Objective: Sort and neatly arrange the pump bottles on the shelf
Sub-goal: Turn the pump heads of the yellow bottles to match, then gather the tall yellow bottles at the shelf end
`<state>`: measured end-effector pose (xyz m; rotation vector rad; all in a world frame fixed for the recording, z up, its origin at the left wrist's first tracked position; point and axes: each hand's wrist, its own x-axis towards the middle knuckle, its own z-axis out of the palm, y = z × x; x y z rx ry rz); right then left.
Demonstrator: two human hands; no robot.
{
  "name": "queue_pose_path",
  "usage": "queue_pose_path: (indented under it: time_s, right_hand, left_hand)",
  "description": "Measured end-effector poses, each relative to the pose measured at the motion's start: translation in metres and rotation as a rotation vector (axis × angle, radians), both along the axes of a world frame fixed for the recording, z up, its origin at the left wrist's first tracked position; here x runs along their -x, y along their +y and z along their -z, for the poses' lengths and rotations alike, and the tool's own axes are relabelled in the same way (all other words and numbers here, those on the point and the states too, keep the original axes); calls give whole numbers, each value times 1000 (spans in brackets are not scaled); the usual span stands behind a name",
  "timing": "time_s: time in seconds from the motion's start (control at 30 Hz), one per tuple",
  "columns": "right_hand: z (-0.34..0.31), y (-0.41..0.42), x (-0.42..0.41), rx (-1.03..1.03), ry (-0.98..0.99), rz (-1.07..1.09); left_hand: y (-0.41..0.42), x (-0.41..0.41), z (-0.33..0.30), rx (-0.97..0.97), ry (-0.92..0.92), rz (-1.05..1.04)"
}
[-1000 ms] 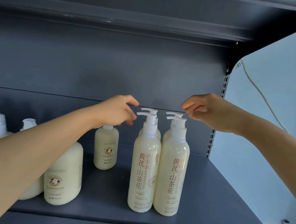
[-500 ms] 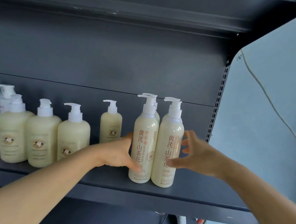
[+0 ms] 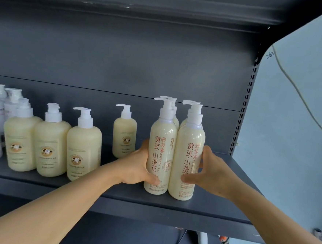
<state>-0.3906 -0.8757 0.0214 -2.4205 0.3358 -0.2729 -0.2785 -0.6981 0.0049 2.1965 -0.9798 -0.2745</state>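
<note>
Grey shelf (image 3: 113, 196): tall bottles (image 3: 161, 150) between both gripping hands (image 3: 136, 169).

Two tall cream pump bottles with red lettering stand upright and touching between the hands: the left tall bottle (image 3: 161, 152) is gripped low on its side by the left hand (image 3: 136, 169), the right tall bottle (image 3: 188, 162) by the right hand (image 3: 212, 173). Right behind them the white pumps of two more tall bottles (image 3: 176, 115) show, probably the same kind. Beyond the left hand, farther back, stands one small squat cream bottle (image 3: 124, 136). Well to the left of that hand, three larger squat cream bottles (image 3: 51, 144) stand in a close row near the front edge of the dark grey shelf (image 3: 150, 203).
</note>
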Motion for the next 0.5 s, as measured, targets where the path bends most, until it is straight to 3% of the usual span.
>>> queue_pose_path:
  time_s: [0.3, 0.5]
  right_hand:
    - [-3, 0, 5, 5, -27, 23]
    - [-25, 14, 16, 128, -243, 167]
  left_hand:
    - [1, 1, -1, 10, -19, 12]
    - [18, -3, -12, -2, -26, -52]
